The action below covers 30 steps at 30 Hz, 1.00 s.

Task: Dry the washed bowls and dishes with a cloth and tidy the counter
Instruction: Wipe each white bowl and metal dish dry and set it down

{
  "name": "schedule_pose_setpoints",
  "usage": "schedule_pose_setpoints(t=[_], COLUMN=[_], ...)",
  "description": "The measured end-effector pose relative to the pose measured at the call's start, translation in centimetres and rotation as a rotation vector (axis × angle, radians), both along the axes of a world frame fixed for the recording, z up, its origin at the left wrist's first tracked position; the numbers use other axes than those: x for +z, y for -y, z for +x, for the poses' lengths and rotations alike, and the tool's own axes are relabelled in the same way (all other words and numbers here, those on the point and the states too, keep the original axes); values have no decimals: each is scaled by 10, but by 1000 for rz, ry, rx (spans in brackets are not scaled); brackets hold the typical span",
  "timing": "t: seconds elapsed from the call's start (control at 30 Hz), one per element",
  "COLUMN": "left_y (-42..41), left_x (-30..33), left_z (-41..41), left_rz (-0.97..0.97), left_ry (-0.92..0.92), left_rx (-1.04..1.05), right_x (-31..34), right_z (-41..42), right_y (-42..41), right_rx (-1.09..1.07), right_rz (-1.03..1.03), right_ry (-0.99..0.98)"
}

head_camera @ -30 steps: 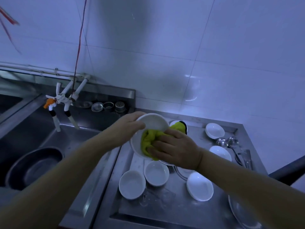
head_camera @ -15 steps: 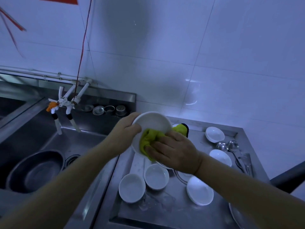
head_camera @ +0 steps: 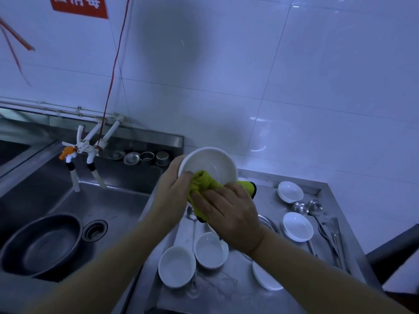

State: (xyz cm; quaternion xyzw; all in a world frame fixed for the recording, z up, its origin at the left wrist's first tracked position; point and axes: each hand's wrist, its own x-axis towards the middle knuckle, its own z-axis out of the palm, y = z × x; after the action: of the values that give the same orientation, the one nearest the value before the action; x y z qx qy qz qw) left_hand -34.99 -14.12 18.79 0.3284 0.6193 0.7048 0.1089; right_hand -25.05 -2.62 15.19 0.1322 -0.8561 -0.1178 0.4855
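Yellow cloth clutched in right hand, left hand gripping white bowl

White tiled wall, dim, perhaps bluish light

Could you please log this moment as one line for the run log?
left hand: holds white bowl tilted | right hand: presses yellow cloth inside | other dishes wait on steel counter
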Motion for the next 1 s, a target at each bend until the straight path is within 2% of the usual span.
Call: schedule_pose_setpoints(t=[0.13, 0.2, 0.23, 0.33, 0.47, 0.57, 0.7, 0.77, 0.87, 1.0], left_y=[6, 7, 7, 4, 0, 7, 16, 17, 15, 13], left_x=[14, 21, 21, 5, -12, -7, -3, -2, -5, -9], left_z=[-27, -36, -37, -19, 6, -5, -15, -17, -18, -19], left_rz=[-407, -498, -473, -226, 14, -18, -168, -209, -229, -163], left_ry=[-192, -145, -99, 29, 14, -46, -149, -158, -115, -76], left_rx=[-225, -314, -294, -123, -13, -29, -100, -150, -180, -155], right_x=[11, 11, 9, 8, 3, 2, 21, 31, 38, 35], right_z=[10, 9, 7, 1, -6, -1, 10, 9, 3, -4], right_y=[-34, -35, -32, -16, 5, 1, -28, -36, -27, -2], right_rx=[155, 156, 124, -46, -117, -46, 11, -5, -60, -101], right_rz=[293, 303, 263, 88, -88, -38, 219, 272, 130, -85], right_ry=[92, 120, 120, 65, 34, 139, 327, 388, 462, 544])
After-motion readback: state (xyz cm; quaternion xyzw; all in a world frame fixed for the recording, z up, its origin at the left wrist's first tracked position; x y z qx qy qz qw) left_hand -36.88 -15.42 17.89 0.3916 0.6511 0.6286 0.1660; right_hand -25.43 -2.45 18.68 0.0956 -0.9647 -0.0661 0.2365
